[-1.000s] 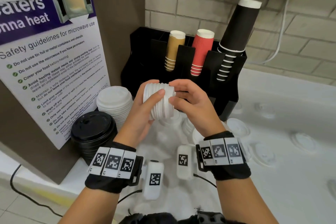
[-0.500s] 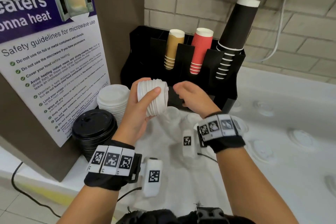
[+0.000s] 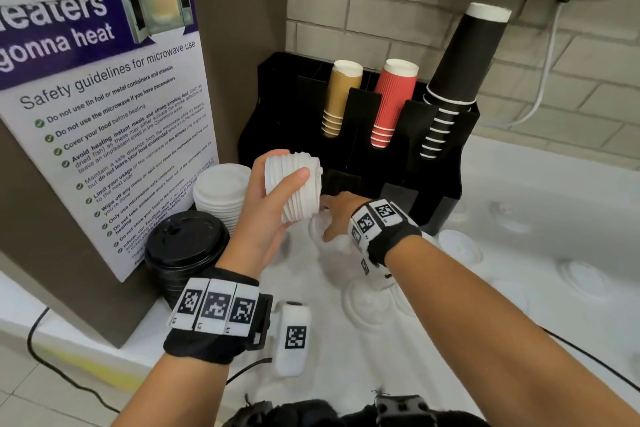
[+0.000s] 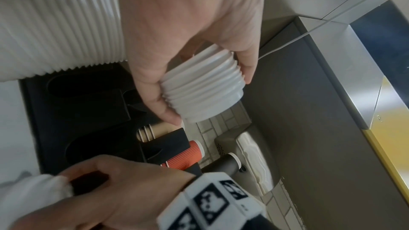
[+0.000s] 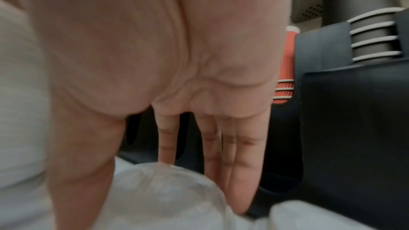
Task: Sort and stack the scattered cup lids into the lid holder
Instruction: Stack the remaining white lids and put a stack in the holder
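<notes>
My left hand (image 3: 277, 198) grips a short stack of small white lids (image 3: 294, 191) on its side, thumb across the front, just before the black lid holder (image 3: 436, 170). The left wrist view shows the same stack of lids (image 4: 203, 90) between thumb and fingers. Lower down, my right hand (image 3: 334, 218) reaches to a loose white lid (image 3: 320, 229) on the counter in front of the holder's low front slots (image 3: 341, 180). Seen from the right wrist, its fingers (image 5: 234, 163) point straight down behind that lid (image 5: 155, 191), thumb on the left, with no hold on it.
Brown (image 3: 341, 97), red (image 3: 393, 100) and black cups (image 3: 457, 69) stand in the holder's back slots. A large white lid stack (image 3: 221, 191) and a black lid stack (image 3: 187, 246) stand left by the poster board (image 3: 104, 114). Several loose white lids (image 3: 460, 246) lie on the white counter (image 3: 554, 340).
My right hand has let go of the lid stack and dropped to the counter in front of the holder. The left hand keeps the stack, shifted slightly left.
</notes>
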`<state>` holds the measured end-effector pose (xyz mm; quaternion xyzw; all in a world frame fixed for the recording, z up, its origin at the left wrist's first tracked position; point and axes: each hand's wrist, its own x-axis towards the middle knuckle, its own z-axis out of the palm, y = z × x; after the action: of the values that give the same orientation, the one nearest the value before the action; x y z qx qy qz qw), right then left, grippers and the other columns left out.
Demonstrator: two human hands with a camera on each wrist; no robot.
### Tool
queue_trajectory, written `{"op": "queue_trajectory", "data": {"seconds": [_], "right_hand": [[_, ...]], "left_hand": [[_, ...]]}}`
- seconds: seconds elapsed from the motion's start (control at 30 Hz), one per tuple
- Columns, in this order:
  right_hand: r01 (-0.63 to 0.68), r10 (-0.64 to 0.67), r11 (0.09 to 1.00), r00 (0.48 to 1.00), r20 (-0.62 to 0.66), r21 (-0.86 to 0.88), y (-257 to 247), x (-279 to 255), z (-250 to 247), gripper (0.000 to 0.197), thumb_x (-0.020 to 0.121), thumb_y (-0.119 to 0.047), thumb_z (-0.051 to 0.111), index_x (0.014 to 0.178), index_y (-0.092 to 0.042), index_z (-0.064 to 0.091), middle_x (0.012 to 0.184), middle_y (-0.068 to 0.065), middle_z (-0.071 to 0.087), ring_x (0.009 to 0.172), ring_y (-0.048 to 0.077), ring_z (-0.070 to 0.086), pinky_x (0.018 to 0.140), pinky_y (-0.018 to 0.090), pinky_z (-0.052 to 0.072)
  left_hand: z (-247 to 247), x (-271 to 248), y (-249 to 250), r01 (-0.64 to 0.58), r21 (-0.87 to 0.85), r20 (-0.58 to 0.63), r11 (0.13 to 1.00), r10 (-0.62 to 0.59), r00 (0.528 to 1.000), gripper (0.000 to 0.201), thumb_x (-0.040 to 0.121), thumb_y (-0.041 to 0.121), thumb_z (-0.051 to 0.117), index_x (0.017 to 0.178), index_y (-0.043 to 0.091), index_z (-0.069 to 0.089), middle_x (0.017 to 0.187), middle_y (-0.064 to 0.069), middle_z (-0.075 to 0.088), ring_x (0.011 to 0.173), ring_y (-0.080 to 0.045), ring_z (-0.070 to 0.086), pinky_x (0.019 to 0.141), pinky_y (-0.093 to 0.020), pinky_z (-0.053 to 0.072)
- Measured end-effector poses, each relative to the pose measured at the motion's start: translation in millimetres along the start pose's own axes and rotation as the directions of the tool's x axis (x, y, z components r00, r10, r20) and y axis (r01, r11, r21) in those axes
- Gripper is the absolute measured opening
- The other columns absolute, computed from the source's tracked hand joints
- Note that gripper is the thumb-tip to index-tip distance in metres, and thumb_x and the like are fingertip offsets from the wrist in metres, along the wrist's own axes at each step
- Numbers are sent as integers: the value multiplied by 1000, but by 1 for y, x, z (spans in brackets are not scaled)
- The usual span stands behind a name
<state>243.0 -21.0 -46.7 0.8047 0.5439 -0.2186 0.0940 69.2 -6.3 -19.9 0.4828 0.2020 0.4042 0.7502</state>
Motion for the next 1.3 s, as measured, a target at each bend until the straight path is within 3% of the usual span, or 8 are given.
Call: {"op": "queue_trajectory", "data": {"seconds": [0.2,0.27,0.37,0.5,0.7,0.87,1.2,1.3], "right_hand": [[128,-10,897,963,-268,423,26,-47,-24,50,79,-36,69,124,-34,46,101,-3,56,87,14,58,67,24,48],[222,-14,742,949,-316,633,29,-67,-27,49,81,-36,70,124,-39,46,97,-6,60,86,11,62,68,20,50],[384,-60,425,915,-398,820,23,-93,-17,44,81,-33,72,119,-41,53,104,0,64,95,14,67,80,28,57],[486,-85,275,872,-483,830,7,-109,-4,39,81,-23,74,114,-33,54,97,-4,62,89,11,67,82,34,58],[509,-67,310,854,-516,803,4,-119,-3,45,86,-12,67,124,-30,53,113,0,60,98,20,66,85,38,57],[543,-102,312,835,-541,780,3,-119,-2,53,82,-5,69,125,-32,55,110,-3,59,91,13,65,80,35,58],[568,-155,300,822,-548,767,3,-114,-1,52,82,-23,74,125,-40,51,112,-5,60,95,10,66,76,27,56],[464,-33,362,873,-486,808,10,-99,-9,42,92,-39,59,131,-41,47,115,-8,61,105,9,63,83,24,54]], "left_hand": [[-3,-3,0,19,14,-9,1000,-19,1000,49,72,32,78,114,32,54,105,10,63,93,-6,65,68,-28,55],[-1,-4,-1,23,14,-13,1000,-23,1000,52,67,36,71,115,31,53,105,10,63,94,-6,64,69,-28,55],[4,-5,-4,21,21,-21,1000,-20,1000,55,66,37,70,117,28,52,106,8,63,96,-8,63,70,-29,56],[14,-6,-8,22,14,-21,1000,-21,1000,54,66,36,70,116,27,52,112,1,61,103,-16,63,80,-39,55],[12,-8,-9,57,34,55,998,-59,997,54,69,33,67,120,27,53,118,-1,59,107,-20,60,75,-36,56],[12,-10,-10,67,24,57,997,-68,996,54,71,32,67,122,26,52,122,-4,58,109,-22,61,76,-38,57],[6,-9,-10,53,33,41,998,-55,998,50,74,28,79,117,30,53,111,5,63,101,-15,65,76,-38,57],[3,-8,-7,22,18,1,1000,-22,1000,50,71,30,74,116,29,52,108,7,62,100,-13,62,77,-36,54]]}}
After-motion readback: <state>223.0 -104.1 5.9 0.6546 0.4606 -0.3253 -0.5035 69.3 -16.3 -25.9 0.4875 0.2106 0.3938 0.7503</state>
